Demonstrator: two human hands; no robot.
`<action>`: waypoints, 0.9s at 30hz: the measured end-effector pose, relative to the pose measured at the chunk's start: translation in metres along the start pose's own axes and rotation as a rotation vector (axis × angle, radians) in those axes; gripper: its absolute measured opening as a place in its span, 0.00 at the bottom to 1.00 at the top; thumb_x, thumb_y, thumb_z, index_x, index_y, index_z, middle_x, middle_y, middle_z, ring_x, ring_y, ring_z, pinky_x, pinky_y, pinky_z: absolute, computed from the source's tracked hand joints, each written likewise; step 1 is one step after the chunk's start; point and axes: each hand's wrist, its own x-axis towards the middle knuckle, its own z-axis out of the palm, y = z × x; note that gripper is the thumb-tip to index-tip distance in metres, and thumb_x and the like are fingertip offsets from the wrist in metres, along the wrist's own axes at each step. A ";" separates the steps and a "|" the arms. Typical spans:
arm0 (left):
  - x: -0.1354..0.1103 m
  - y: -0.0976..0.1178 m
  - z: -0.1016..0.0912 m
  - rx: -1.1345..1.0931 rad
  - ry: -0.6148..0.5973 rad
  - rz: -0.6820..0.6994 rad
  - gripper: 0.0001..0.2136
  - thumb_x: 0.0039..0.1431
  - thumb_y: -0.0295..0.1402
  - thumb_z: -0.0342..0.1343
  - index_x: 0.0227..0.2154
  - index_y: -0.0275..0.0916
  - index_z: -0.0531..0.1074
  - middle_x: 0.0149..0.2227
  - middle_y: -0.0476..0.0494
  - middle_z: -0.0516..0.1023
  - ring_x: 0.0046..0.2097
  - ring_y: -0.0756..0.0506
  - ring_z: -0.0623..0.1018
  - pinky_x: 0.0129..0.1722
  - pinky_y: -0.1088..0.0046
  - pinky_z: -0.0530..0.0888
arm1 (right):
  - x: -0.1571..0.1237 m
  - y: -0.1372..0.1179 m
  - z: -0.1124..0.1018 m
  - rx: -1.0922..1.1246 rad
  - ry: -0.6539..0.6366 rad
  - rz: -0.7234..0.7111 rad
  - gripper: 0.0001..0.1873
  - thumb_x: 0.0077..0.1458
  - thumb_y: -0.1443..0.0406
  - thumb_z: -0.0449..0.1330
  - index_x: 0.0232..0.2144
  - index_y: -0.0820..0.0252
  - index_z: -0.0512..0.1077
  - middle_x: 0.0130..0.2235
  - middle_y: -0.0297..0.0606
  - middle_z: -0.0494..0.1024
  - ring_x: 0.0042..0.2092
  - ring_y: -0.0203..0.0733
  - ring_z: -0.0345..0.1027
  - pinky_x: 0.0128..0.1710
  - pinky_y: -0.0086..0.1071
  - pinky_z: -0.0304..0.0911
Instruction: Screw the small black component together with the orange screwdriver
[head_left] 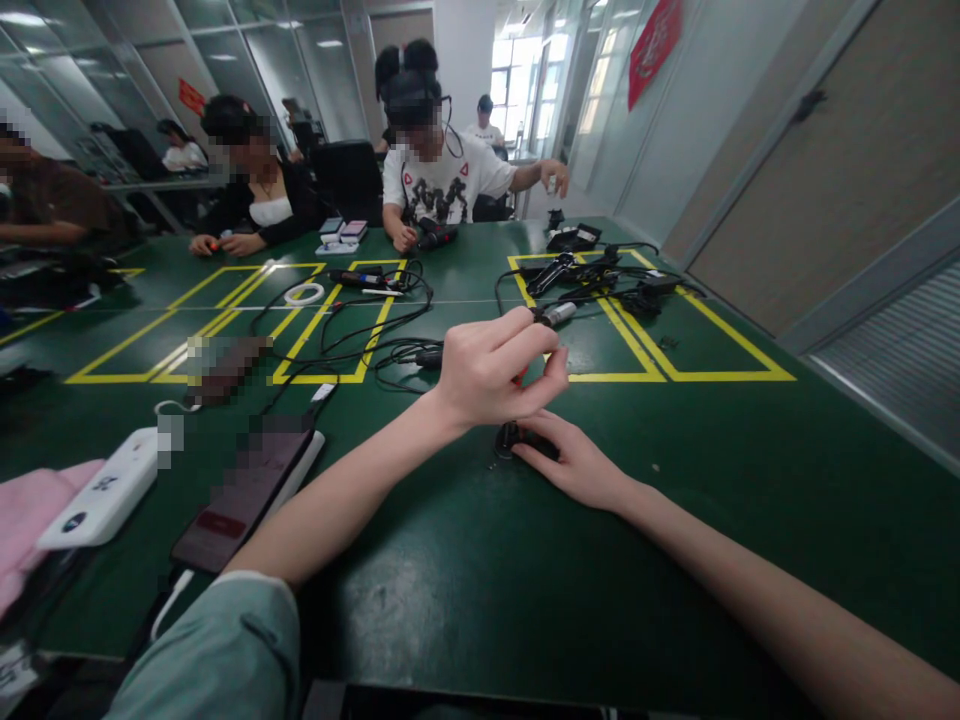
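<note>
My left hand is raised above the table, its fingers curled closed. A bit of red shows under its fingers, but most of what it grips is hidden. A silver cylinder with a dark end appears just beyond the knuckles; I cannot tell whether it is in the hand or behind it. Lower and to the right, my right hand rests at the tabletop, thumb and fingers closed round a small black part. That part has a rounded end and sits right below my left hand. Tiny specks lie beside it.
A phone and a white power strip lie at the left. Black cables run across the green table, marked with yellow tape. Black clamp-like parts lie far right. Several people sit opposite, one person reaching sideways.
</note>
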 end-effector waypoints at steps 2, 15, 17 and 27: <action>-0.002 -0.002 0.000 -0.031 0.049 0.016 0.10 0.65 0.33 0.48 0.27 0.42 0.69 0.22 0.51 0.66 0.23 0.50 0.66 0.26 0.72 0.64 | -0.001 0.002 0.001 0.004 0.010 -0.005 0.12 0.66 0.61 0.59 0.49 0.57 0.76 0.45 0.45 0.82 0.47 0.51 0.77 0.48 0.46 0.74; -0.010 -0.005 0.008 -0.304 0.159 -0.064 0.05 0.62 0.25 0.51 0.32 0.41 0.63 0.39 0.41 0.81 0.36 0.48 0.79 0.34 0.72 0.73 | 0.002 -0.003 0.000 -0.066 -0.006 -0.052 0.11 0.66 0.63 0.58 0.48 0.59 0.75 0.43 0.46 0.81 0.45 0.50 0.76 0.48 0.47 0.74; -0.011 -0.003 0.013 -0.348 0.199 -0.026 0.05 0.63 0.23 0.51 0.36 0.40 0.64 0.47 0.37 0.81 0.45 0.46 0.81 0.40 0.70 0.76 | 0.002 -0.002 0.001 -0.085 -0.004 -0.063 0.11 0.66 0.64 0.58 0.48 0.60 0.74 0.43 0.46 0.81 0.45 0.50 0.76 0.47 0.46 0.74; -0.014 0.001 0.018 -0.401 0.262 -0.076 0.06 0.72 0.32 0.52 0.37 0.39 0.67 0.29 0.52 0.73 0.28 0.54 0.73 0.30 0.78 0.70 | 0.004 -0.007 0.001 -0.163 -0.017 -0.073 0.13 0.62 0.69 0.61 0.50 0.60 0.73 0.43 0.45 0.81 0.44 0.49 0.75 0.47 0.45 0.75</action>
